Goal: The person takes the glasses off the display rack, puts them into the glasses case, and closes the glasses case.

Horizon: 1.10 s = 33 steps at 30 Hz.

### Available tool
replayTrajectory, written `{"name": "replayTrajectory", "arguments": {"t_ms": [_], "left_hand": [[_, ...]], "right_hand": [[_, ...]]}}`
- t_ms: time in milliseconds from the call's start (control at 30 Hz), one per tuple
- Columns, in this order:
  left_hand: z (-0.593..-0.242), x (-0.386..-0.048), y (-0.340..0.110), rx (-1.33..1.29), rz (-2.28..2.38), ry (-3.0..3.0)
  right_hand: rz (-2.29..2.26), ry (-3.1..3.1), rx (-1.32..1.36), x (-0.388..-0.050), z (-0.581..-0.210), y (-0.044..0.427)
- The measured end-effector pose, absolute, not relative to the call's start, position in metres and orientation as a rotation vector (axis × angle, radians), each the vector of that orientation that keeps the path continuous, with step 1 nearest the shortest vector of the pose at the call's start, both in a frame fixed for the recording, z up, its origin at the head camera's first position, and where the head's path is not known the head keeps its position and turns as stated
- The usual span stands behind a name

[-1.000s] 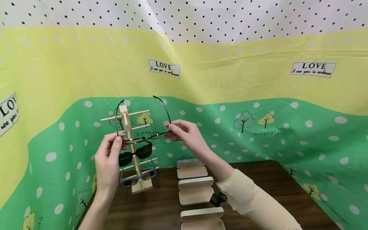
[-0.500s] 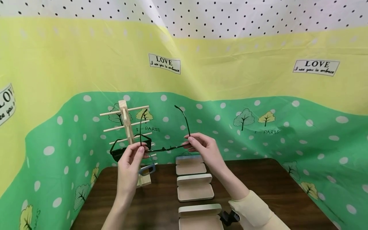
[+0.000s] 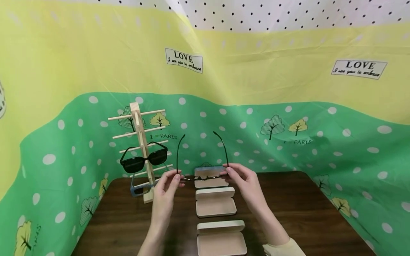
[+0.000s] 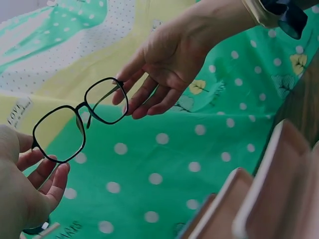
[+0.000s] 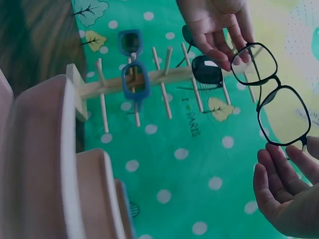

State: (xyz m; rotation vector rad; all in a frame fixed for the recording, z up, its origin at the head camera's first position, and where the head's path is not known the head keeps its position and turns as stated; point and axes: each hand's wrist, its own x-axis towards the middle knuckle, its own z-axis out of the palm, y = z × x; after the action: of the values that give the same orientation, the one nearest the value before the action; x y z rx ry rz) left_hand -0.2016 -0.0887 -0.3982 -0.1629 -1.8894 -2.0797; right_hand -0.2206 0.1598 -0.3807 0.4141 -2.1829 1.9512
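Clear-lens eyeglasses with thin black frames (image 4: 81,105) are held level between two hands, temples unfolded and pointing away in the head view. The left hand (image 3: 164,193) pinches their left corner by the hinge, and the right hand (image 3: 246,185) pinches the right corner. Beyond the glasses' lower rim stands the farthest open case (image 3: 211,182). To the left, a wooden rack (image 3: 140,135) with several pegs carries black sunglasses (image 3: 133,165) and, lower down, blue-framed glasses (image 3: 141,191), partly hidden in the head view by the left hand.
Two more open cases, a middle one (image 3: 216,207) and a near one (image 3: 221,244), lie in a column on the dark wooden table (image 3: 298,213). A patterned cloth (image 3: 272,81) hangs behind and at both sides.
Both hands have carried the black-framed glasses rightward and down, from in front of the rack to over the farthest case. The black sunglasses on the rack are now uncovered.
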Motion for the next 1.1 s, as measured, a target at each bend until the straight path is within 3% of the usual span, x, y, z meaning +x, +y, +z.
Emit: {"name": "replayTrajectory", "arguments": {"t_ms": [367, 1100], "left_hand": [[-0.437, -0.201, -0.072, -0.109, -2.102, -1.918], [-0.465, -0.197, -0.064, -0.101, -2.133, -1.914]], "right_hand": [[1.927, -2.214, 0.327, -0.213, -0.417, 0.174], [2.063, -2.269, 0.256, -0.204, -0.455, 0.186]]}}
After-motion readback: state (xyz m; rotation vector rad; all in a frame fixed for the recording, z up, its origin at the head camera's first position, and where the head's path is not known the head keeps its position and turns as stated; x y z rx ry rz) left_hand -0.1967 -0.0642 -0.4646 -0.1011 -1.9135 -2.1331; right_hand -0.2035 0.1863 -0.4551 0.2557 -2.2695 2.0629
